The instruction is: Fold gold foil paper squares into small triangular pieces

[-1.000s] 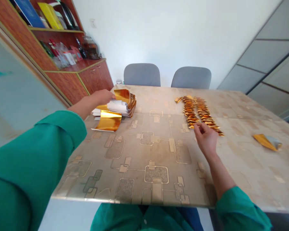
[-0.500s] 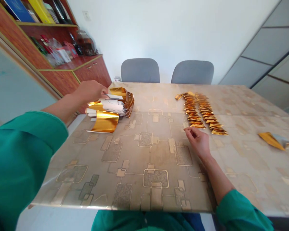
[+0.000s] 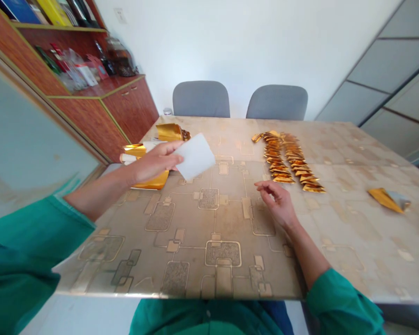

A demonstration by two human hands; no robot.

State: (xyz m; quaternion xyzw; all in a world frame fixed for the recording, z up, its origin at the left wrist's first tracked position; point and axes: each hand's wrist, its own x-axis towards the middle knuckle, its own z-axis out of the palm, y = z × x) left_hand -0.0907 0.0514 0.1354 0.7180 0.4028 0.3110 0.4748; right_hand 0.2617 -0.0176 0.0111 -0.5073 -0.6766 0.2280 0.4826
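My left hand [image 3: 157,163] pinches a white paper sheet [image 3: 197,157] by its left edge, thumb on top. The sheet is held in the air just right of the pile of gold foil paper [image 3: 153,180], which my hand and forearm partly cover. Over the table's middle right, my right hand [image 3: 277,201] points left with its fingers loosely bent and the thumb apart, holding nothing that I can see. Just beyond it lie two rows of folded gold paper pieces [image 3: 275,160], overlapping one another.
A single gold and silver folded piece [image 3: 389,200] lies at the right on the patterned tablecloth [image 3: 192,274]. Two grey chairs [image 3: 200,99] stand behind the table against the wall. A wooden cabinet [image 3: 132,104] with bottles and packets is at the left.
My left hand has drawn a sheet from the pile and carried it right and toward me. My right hand has shifted slightly left, its fingers loosening. The view has tilted slightly.
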